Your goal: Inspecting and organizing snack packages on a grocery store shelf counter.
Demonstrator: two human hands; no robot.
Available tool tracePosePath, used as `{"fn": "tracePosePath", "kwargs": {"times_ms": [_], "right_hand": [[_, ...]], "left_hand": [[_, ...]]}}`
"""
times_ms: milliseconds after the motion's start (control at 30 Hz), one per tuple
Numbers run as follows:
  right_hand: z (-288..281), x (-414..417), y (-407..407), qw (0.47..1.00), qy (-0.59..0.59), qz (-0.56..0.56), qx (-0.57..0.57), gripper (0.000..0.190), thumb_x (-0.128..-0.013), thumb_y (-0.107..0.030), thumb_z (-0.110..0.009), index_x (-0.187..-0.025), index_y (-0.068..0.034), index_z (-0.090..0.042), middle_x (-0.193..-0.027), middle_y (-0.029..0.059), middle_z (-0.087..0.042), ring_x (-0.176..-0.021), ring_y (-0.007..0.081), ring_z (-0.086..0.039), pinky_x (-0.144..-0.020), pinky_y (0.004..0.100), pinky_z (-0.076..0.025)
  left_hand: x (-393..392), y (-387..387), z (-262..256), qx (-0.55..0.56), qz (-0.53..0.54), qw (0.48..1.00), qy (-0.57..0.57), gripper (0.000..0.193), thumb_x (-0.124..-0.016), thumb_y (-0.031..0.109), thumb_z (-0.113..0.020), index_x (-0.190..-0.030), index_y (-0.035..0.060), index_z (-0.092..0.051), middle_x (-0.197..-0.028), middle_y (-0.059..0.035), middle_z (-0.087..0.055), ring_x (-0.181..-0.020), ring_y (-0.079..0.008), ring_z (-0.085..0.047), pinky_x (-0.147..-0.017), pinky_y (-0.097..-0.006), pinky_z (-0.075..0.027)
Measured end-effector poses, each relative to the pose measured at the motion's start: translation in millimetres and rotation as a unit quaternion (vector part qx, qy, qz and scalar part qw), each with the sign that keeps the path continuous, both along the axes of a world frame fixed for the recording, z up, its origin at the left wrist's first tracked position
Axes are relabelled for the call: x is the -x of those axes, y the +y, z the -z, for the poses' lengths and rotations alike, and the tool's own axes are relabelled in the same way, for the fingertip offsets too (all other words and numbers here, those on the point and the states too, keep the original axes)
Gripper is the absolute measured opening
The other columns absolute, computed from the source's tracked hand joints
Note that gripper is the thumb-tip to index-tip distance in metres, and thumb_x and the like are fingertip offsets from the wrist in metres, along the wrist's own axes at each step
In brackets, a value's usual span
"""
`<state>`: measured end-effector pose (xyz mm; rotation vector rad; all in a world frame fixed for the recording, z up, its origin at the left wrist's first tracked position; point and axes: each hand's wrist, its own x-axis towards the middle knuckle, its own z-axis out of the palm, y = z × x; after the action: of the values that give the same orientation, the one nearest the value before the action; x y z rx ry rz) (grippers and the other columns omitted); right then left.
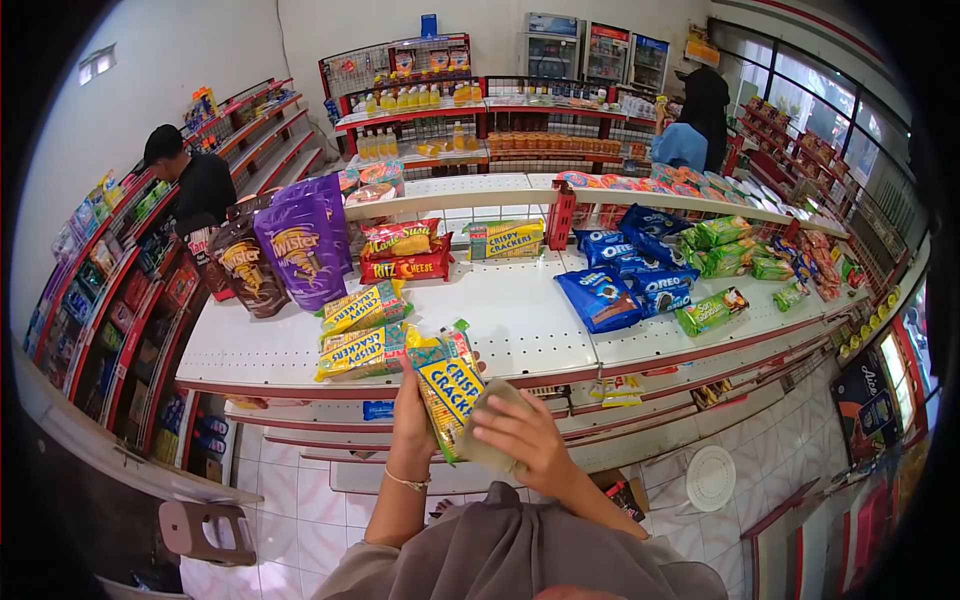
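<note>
My left hand point(415, 416) grips a yellow and green packet of Crispy Crackers point(447, 382), tilted in front of the shelf's edge. Against the lower right of that packet, my right hand point(521, 431) presses a folded greyish cloth point(484, 439). Two stacks of like cracker packets point(360, 351) lie on the white perforated shelf point(517, 330), just left of my hands. Farther back, another Crispy Crackers packet point(505, 239) leans near the rail. Beside it sit red Ritz Cheese packets point(405, 268) under a Marie Susu packet point(400, 238).
Purple Twister pouches point(300, 251) stand at the shelf's left. Blue Oreo packs point(600, 298) and green biscuit packs point(712, 311) lie to the right. One person point(187, 176) is at the left shelves, another point(694, 124) at the back right. Stools point(210, 531) point(711, 478) stand on the tiled floor.
</note>
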<state>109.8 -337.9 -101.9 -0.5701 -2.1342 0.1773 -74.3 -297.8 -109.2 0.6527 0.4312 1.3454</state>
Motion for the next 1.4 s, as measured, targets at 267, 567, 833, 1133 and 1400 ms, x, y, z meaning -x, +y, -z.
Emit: {"fn": "tracePosePath", "kwargs": {"times_ms": [267,567,833,1133,1400], "right_hand": [[2,6,16,0.974,0.188,0.005,0.124,0.042,-0.076,0.006,-0.053,-0.116,-0.002,-0.060,-0.125,0.0150,-0.057,-0.126,0.0311,-0.048,-0.105,0.0453,-0.035],[3,-23,-1,0.979,0.090,-0.118,0.140,0.048,-0.072,0.009,-0.051,-0.117,-0.004,-0.061,-0.129,0.0115,-0.055,-0.127,0.0305,-0.046,-0.106,0.0460,-0.032],[-1,-36,7,0.996,0.060,0.017,0.066,0.045,-0.072,0.004,-0.052,-0.115,-0.006,-0.064,-0.128,0.0108,-0.057,-0.128,0.0307,-0.045,-0.108,0.0484,-0.030],[-10,-67,-9,0.971,0.013,-0.176,0.160,0.050,-0.070,0.005,-0.052,-0.117,-0.008,-0.063,-0.130,0.0083,-0.056,-0.130,0.0298,-0.042,-0.110,0.0494,-0.025],[-3,-105,-15,0.994,0.042,-0.021,0.097,0.052,-0.068,0.004,-0.051,-0.117,-0.008,-0.063,-0.130,0.0083,-0.056,-0.131,0.0302,-0.041,-0.111,0.0500,-0.023]], "left_hand": [[-21,-12,5,0.093,0.037,0.994,-0.030,0.066,-0.095,0.057,-0.034,-0.126,-0.0001,-0.048,-0.112,-0.0152,-0.063,-0.097,-0.0219,-0.064,-0.085,-0.0335,-0.053],[7,1,13,0.084,0.048,0.995,-0.026,0.050,-0.098,0.043,-0.041,-0.121,-0.0003,-0.052,-0.107,-0.0142,-0.065,-0.093,-0.0226,-0.065,-0.083,-0.0343,-0.054],[-38,-12,5,0.179,0.067,0.981,-0.012,0.047,-0.098,0.042,-0.042,-0.118,0.0015,-0.055,-0.100,-0.0114,-0.067,-0.085,-0.0194,-0.067,-0.075,-0.0332,-0.056],[-34,-15,16,0.084,0.117,0.986,-0.088,0.051,-0.099,0.043,-0.038,-0.128,0.0024,-0.049,-0.115,-0.0122,-0.062,-0.097,-0.0220,-0.064,-0.083,-0.0349,-0.055],[-109,-40,-2,0.195,0.060,0.979,-0.017,0.051,-0.098,0.048,-0.039,-0.120,0.0042,-0.055,-0.104,-0.0103,-0.066,-0.090,-0.0192,-0.066,-0.077,-0.0321,-0.055]]}}
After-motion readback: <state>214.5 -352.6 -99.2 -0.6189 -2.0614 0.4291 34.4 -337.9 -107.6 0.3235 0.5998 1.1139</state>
